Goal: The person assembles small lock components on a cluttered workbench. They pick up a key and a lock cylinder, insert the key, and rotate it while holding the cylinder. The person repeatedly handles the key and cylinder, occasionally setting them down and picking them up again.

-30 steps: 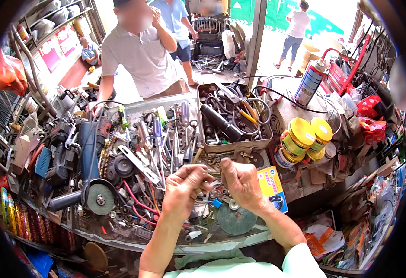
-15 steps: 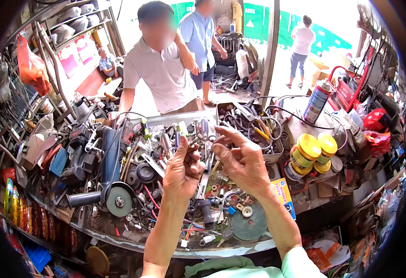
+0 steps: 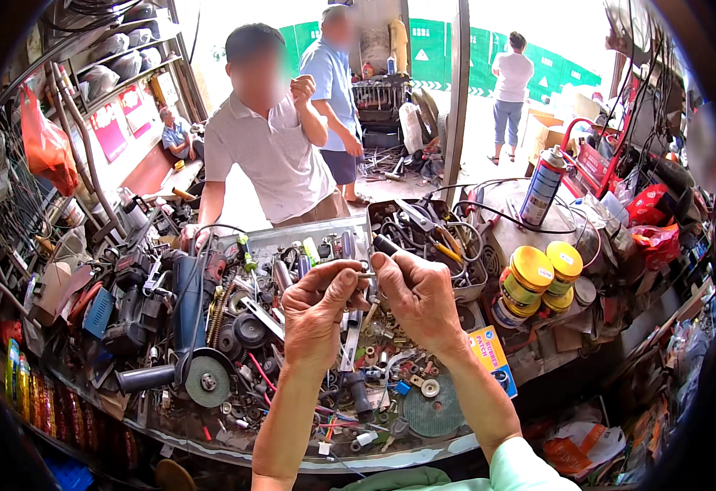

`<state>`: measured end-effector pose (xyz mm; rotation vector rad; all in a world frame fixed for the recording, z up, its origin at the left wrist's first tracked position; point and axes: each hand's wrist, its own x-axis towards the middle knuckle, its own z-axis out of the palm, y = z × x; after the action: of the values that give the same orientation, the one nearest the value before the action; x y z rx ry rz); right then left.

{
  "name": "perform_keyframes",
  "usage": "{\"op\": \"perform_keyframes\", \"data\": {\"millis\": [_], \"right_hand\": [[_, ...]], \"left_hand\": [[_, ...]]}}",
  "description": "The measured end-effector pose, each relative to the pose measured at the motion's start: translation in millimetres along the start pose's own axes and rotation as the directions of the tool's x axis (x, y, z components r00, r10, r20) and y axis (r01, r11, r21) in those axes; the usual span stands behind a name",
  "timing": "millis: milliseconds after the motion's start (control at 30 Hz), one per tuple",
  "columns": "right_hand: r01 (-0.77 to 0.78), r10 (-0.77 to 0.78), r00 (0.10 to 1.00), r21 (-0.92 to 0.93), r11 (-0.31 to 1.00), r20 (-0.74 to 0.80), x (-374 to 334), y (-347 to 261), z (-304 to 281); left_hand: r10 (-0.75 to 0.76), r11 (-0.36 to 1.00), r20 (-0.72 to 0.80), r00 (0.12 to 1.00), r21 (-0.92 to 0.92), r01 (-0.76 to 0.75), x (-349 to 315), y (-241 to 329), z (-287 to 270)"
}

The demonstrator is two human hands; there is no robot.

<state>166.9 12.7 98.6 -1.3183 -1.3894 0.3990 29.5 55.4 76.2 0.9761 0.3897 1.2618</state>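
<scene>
My left hand [image 3: 321,309] is closed, its thumb and fingertips pinching a small metal part [image 3: 366,275] above the cluttered bench. Closed too, my right hand [image 3: 421,296] meets it from the other side, thumb and forefinger at the part's right end. The part is too small to name and is mostly covered by the fingertips. A dark rod-like handle [image 3: 385,245] shows just beyond my right fingers; I cannot tell whether it is held or lies behind them. Below my hands lie loose screws, washers, wires and a green abrasive disc [image 3: 431,407].
An angle grinder [image 3: 192,307] lies at left. A metal tray [image 3: 479,290] of tools stands beyond my right hand, near yellow-lidded tubs [image 3: 531,274] and a spray can [image 3: 543,186]. A yellow-blue box [image 3: 489,353] sits beside my right forearm. A person [image 3: 272,155] stands across the bench.
My right hand has come down and its spread fingers have closed beside the left fingertips. My left fingers now point toward the right hand. The person opposite has moved a raised hand.
</scene>
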Motion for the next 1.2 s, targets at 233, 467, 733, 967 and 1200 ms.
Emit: {"op": "perform_keyframes", "data": {"millis": [233, 467, 733, 967, 1200], "right_hand": [[0.004, -0.027, 0.994, 0.209, 0.978, 0.109, 2.8, 1.3, 4.1], [-0.021, 0.005, 0.98, 0.081, 0.996, 0.201, 3.0, 14.1, 4.9], [0.255, -0.257, 0.966, 0.066, 0.965, 0.024, 4.6, 9.7, 11.8], [0.051, -0.062, 0.996, 0.173, 0.984, 0.059, 3.2, 5.4, 15.4], [-0.004, -0.005, 0.989, 0.057, 0.998, 0.15, 0.9, 11.4, 9.3]], "left_hand": [[-0.073, 0.994, -0.017, 0.997, -0.077, 0.072, 8.0, 3.7, -13.9], [-0.014, 1.0, -0.019, 1.0, 0.016, 0.015, 2.7, 8.0, -7.2], [-0.021, 1.0, -0.076, 0.997, 0.0, 0.021, 4.8, 2.5, -13.9], [-0.02, 0.999, -0.113, 0.993, -0.049, 0.015, 4.6, 3.0, -10.8], [-0.026, 0.999, -0.092, 0.995, 0.031, 0.029, 4.7, -1.9, -9.7]]}}
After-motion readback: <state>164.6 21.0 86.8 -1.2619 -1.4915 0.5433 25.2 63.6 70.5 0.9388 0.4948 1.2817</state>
